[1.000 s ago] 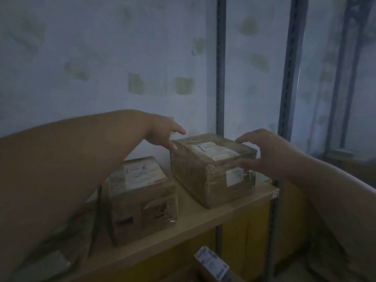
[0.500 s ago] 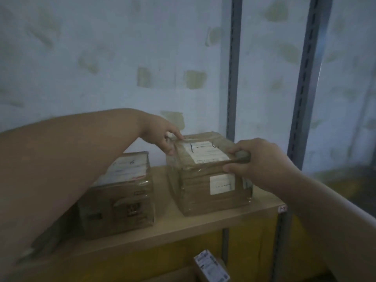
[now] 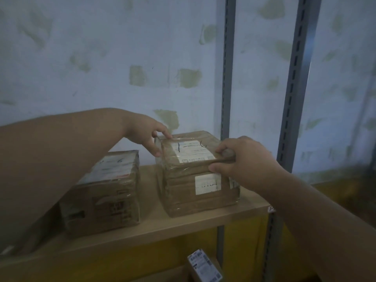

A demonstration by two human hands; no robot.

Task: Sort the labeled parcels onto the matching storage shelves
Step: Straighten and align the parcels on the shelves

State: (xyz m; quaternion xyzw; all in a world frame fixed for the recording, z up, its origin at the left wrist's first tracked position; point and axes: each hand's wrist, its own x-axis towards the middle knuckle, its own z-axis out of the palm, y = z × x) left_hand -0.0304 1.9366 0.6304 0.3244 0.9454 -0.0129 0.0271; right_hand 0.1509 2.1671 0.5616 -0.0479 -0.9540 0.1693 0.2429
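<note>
**Both hands on a taped parcel**

The right hand (image 3: 244, 159) grips the parcel (image 3: 195, 176) at its top right edge; the left hand (image 3: 148, 133) pinches its top left corner. It sits mid-frame on the wooden shelf (image 3: 154, 226). Its top label (image 3: 191, 150) bears handwritten strokes, unreadable. A second parcel (image 3: 103, 192) stands lower left.

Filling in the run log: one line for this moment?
both hands on right parcel | left hand, right hand grip top corners | on shelf
</note>
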